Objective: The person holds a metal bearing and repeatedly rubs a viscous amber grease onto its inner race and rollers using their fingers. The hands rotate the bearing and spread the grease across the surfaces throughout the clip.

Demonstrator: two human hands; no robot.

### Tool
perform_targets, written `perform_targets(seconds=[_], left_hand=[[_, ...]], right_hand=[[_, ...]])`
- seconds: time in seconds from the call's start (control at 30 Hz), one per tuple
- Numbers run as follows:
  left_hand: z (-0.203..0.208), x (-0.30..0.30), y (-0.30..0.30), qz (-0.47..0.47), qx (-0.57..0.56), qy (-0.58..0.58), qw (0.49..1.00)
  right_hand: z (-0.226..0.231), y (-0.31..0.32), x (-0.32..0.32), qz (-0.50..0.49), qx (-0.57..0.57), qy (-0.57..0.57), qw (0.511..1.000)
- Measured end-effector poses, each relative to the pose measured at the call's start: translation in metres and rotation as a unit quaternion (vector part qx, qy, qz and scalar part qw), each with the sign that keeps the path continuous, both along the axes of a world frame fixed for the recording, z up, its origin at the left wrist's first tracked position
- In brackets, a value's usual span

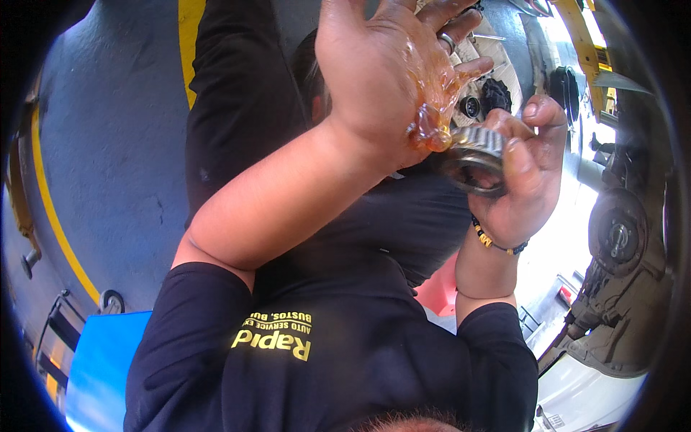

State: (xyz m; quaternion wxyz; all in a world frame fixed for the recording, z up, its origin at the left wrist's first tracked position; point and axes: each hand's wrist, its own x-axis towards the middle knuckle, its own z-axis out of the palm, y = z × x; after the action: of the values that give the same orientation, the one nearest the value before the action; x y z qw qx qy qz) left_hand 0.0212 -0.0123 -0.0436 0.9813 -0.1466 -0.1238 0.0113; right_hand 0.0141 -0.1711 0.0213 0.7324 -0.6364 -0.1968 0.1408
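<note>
My left hand (374, 79) is open, palm up with its fingers spread and a ring on one of them. Amber grease (432, 79) coats the palm, with a thick lump near its heel. A metal roller bearing (479, 155), a ring with rollers around its side, is tilted against the edge of that greasy palm. My right hand (529, 169) grips the bearing from the right, fingers around the far side and thumb nearer me. Above that wrist sits a beaded bracelet (489, 239). Part of the bearing's rim is hidden by the fingers.
Beyond my hands, dark parts (497, 93) and a small round part (470, 107) lie on a pale sheet. A wheel hub (617, 234) of a vehicle is at the right. Blue floor (122, 137) with yellow lines spreads left, with a blue padded surface (108, 367) below.
</note>
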Motion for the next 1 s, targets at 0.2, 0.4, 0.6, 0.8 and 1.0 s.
perform_targets(seconds=[0.2,0.4,0.6,0.8,1.0], left_hand=[[0.016,-0.010,-0.005,0.053,0.030,0.054,0.997],[0.011,-0.008,-0.011,0.146,0.086,0.109,0.979],[0.012,-0.003,-0.008,0.105,0.102,0.192,0.970],[0.005,-0.004,0.002,0.008,0.018,0.097,0.995],[0.014,-0.012,-0.012,0.053,0.019,0.042,0.998]], right_hand=[[-0.011,0.007,0.022,-0.130,0.018,-0.091,0.987],[-0.015,0.023,0.000,-0.105,-0.053,-0.114,0.987],[-0.018,0.015,-0.004,-0.038,-0.094,-0.165,0.981],[-0.012,-0.009,0.014,-0.035,-0.022,-0.058,0.997],[-0.021,-0.009,0.024,-0.182,-0.029,-0.124,0.975]])
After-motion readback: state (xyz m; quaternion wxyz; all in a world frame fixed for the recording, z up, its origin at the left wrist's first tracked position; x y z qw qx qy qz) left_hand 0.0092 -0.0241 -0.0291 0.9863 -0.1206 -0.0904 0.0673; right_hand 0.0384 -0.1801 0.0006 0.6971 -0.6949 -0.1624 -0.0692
